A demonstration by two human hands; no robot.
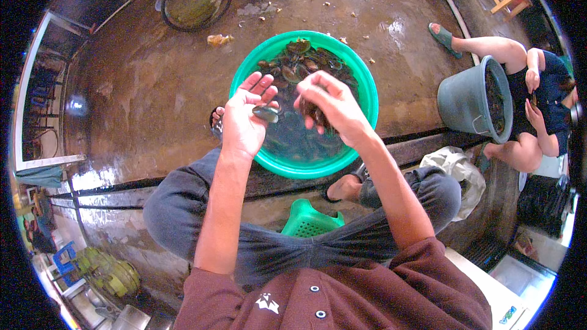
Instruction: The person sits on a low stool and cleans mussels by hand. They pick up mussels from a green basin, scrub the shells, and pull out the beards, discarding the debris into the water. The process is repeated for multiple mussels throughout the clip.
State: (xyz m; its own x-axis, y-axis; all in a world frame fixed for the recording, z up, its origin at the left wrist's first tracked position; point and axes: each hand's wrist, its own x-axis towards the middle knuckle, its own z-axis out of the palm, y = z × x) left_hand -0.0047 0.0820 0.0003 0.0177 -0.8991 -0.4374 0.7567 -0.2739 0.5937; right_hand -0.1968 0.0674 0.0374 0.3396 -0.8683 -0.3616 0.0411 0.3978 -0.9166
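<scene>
A round green plastic basin (305, 173) sits on the floor before me. Mussels (298, 66) are heaped at its far side, and cloudy water covers the nearer part. Above the basin's left side, my left hand (247, 114) is turned palm up with its fingers half curled. It holds a greenish mussel (266, 113) beside the thumb. My right hand (332, 107) is over the middle of the basin, slightly blurred. Its fingers bend around dark brown mussels (314, 112), partly hidden by the hand.
A green plastic stool (312, 222) stands between my legs. At right, a person (548, 96) sits behind a grey bucket (463, 94), handling a small object. A white sack (458, 178) lies by my right knee. A gas cylinder (195, 2) stands on the wet floor (151, 78) at far left.
</scene>
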